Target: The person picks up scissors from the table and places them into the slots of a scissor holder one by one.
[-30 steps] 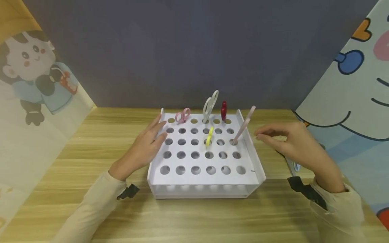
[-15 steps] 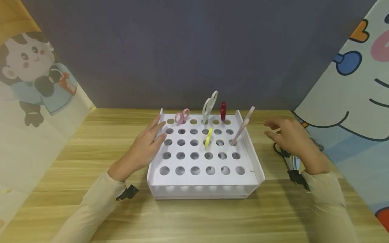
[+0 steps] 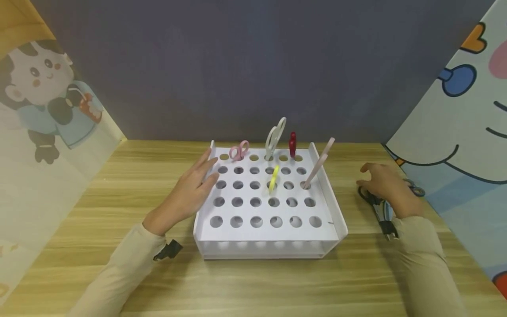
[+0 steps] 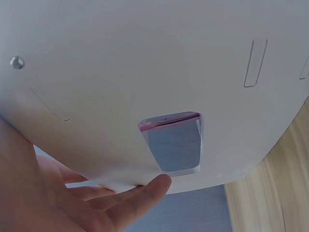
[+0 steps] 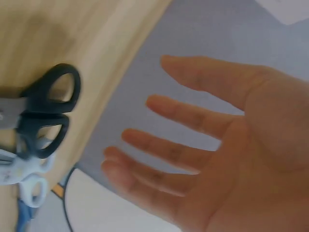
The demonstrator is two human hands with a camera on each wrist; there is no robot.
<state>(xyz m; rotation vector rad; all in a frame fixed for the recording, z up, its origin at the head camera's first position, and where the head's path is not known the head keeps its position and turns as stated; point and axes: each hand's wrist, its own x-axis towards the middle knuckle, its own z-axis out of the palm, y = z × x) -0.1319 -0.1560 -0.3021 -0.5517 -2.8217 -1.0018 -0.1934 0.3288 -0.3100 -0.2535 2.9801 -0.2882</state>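
In the head view a white rack (image 3: 245,234) with rows of round holes stands mid-table. My left hand (image 3: 184,198) rests along its left side, thumb and fingers at the edge. The left wrist view shows the fingers against the rack's side panel (image 4: 120,63). To the right of the rack, my right hand (image 3: 387,187) hovers over scissors on the table, fingers spread apart and holding nothing. Black-handled scissors (image 5: 36,108) lie nearest it, with white-handled scissors (image 5: 14,171) beside them. Another pair's dark handles (image 3: 417,191) show beyond the hand, which hides part of the pile.
In the rack stand pink scissors (image 3: 239,154), white scissors (image 3: 268,152), red-handled scissors (image 3: 292,146), a yellow-handled pair (image 3: 273,180) and a pale pink-handled pair (image 3: 314,171). A dark grey panel (image 3: 253,70) rises behind; printed panels flank the table (image 3: 99,198).
My right hand has moved right and back toward me, away from the rack's side and down over the scissors on the table; its fingers have spread. The left hand has stayed put.
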